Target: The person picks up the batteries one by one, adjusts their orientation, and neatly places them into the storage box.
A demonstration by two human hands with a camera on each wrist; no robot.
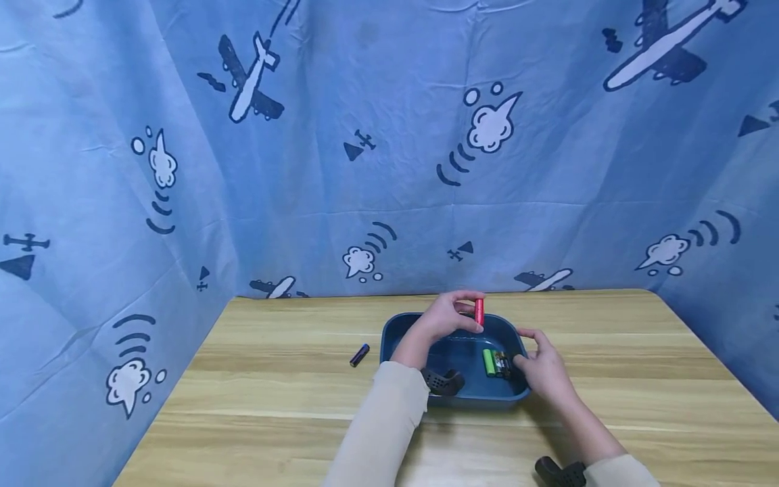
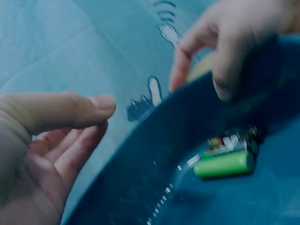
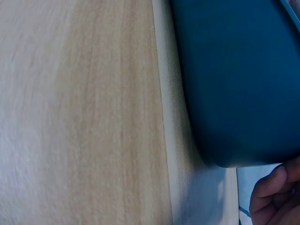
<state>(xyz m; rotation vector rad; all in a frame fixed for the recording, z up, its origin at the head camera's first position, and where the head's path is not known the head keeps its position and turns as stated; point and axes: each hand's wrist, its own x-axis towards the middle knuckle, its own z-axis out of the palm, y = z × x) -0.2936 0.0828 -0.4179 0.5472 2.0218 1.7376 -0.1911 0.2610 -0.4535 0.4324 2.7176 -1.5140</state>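
My left hand (image 1: 447,316) pinches a red battery (image 1: 479,312) upright between thumb and fingers, above the far side of a dark blue basin (image 1: 477,401). In the left wrist view the thumb and fingertips of that hand (image 2: 47,136) come together beside the basin wall, and the red battery is hidden. My right hand (image 1: 546,368) grips the basin's right rim, thumb inside and fingers outside. Inside the basin, near this thumb, a green battery (image 1: 489,363) lies beside dark batteries (image 1: 502,365). The right wrist view catches only part of the right hand (image 3: 276,197) at the basin's edge.
A dark blue battery (image 1: 360,355) lies on the wooden table (image 1: 274,392) to the left of the basin. Behind and beside the table hangs a blue cloth (image 1: 402,182) printed with planes and clouds. Black wrist straps (image 1: 443,383) sit on both forearms.
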